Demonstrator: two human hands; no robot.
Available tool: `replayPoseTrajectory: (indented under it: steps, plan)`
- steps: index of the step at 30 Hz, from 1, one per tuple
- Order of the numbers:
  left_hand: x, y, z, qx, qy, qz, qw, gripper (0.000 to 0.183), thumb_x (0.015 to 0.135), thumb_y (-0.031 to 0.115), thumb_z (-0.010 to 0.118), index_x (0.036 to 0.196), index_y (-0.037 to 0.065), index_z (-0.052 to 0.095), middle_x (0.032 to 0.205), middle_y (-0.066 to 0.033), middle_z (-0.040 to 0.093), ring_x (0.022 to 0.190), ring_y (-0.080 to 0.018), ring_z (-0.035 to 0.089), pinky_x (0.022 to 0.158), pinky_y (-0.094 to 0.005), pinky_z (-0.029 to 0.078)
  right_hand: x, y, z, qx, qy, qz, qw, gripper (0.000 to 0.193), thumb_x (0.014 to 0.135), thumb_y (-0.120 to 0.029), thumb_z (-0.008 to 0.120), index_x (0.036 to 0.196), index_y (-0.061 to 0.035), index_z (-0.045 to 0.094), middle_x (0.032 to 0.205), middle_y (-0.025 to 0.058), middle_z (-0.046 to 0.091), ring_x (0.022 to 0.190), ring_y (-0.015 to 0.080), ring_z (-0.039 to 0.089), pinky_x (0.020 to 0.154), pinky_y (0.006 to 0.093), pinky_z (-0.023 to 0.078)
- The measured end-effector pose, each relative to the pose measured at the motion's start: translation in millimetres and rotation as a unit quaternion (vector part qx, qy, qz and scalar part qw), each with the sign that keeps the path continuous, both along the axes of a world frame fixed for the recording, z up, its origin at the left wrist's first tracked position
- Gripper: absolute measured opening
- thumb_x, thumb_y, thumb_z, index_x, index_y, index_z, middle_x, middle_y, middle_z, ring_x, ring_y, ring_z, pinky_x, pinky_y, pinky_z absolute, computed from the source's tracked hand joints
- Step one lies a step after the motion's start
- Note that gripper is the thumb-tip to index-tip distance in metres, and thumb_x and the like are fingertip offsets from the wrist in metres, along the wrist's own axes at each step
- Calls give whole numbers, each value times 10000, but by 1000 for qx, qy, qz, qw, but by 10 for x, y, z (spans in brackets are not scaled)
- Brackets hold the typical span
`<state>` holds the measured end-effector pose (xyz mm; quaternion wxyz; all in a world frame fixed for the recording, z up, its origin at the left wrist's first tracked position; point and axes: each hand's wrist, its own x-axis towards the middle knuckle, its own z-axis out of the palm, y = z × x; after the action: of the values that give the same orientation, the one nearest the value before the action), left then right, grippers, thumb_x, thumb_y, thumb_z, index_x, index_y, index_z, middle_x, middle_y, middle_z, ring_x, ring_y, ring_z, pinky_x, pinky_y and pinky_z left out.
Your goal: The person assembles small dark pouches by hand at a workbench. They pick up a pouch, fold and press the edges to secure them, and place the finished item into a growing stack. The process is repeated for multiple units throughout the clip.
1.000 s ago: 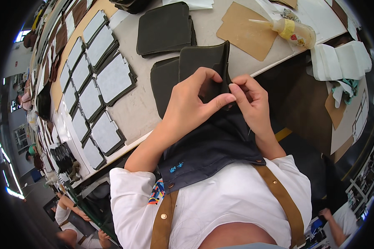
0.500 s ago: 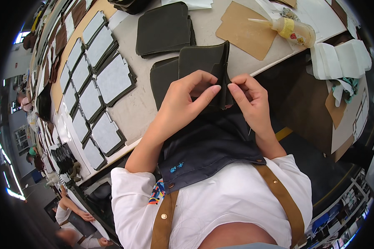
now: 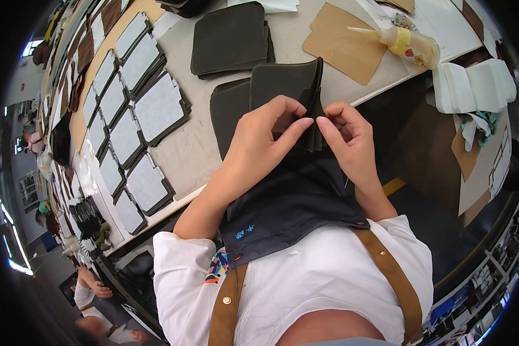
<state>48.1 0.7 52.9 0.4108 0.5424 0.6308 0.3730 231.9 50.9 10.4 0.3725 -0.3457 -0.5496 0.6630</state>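
At the table's near edge, both hands work on a dark, leather-like folded panel point(image 3: 279, 81) whose right side stands up in layered edges. My left hand point(image 3: 262, 132) is closed in a pinch on those edges, thumb tip against them. Just to its right, my right hand point(image 3: 350, 138) pinches the same edges from the other side, fingers curled. A thin pointed metal tip point(image 3: 346, 183) shows below my right hand; the rest of it is hidden. Under the panel lies a dark stack point(image 3: 228, 109) of similar pieces, and beyond it sits another stack of dark panels point(image 3: 228, 43).
Rows of dark pieces with white faces point(image 3: 150, 109) cover the table's left part. A tan card point(image 3: 340, 49) and a yellowish squeeze bottle point(image 3: 415, 49) lie at the back right. White sheets point(image 3: 473, 83) hang at the right. Another person point(image 3: 92, 323) is at lower left.
My left thumb has slid slightly right along the edges, so the two thumb tips are closer. The panel has shifted a little. The other person's hands have moved.
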Motion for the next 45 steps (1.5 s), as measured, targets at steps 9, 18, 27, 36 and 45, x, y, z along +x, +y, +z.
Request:
replayPoseTrajectory:
  steps: [9, 18, 27, 36, 45]
  plan:
    - [-12, 0, 94, -31, 43, -12, 999, 247, 948, 148, 757, 1090, -10, 631, 907, -37, 682, 843, -81, 634, 795, -243, 519, -5, -7, 8, 10, -1, 17, 1000, 112, 1031, -120, 651, 1031, -14, 615, 864, -28, 627, 790, 10, 585, 670, 206, 522]
    - [56, -21, 50, 54, 22, 28, 998, 260, 976, 31, 652, 1229, 15, 597, 832, -137, 692, 706, -197, 691, 674, -324, 546, -16, -15, 9, -15, 41, 10, 999, 127, 1056, -130, 612, 1057, -3, 622, 879, -11, 630, 816, 24, 589, 703, 226, 559]
    - [24, -43, 49, 31, 92, -6, 995, 270, 949, 91, 740, 1184, -3, 648, 956, -59, 704, 841, -101, 637, 815, -265, 531, -10, -7, -65, 23, 10, 31, 999, 100, 1022, -89, 652, 1051, -2, 611, 897, -4, 639, 838, 30, 614, 713, 235, 597]
    - [78, -36, 23, 59, -15, 39, 997, 248, 980, -2, 614, 1225, 20, 640, 860, -117, 700, 757, -171, 696, 717, -293, 536, -2, 2, -69, -48, 83, 42, 995, 136, 1069, -124, 583, 1052, 4, 623, 897, 9, 654, 789, 36, 615, 710, 252, 602]
    - [26, -36, 47, 25, 61, 4, 998, 339, 970, 110, 712, 1285, 19, 628, 934, -69, 697, 837, -115, 655, 817, -268, 534, -28, -20, -52, -31, 54, 27, 998, 112, 1061, -99, 594, 1053, 3, 636, 874, 5, 648, 806, 43, 628, 705, 234, 595]
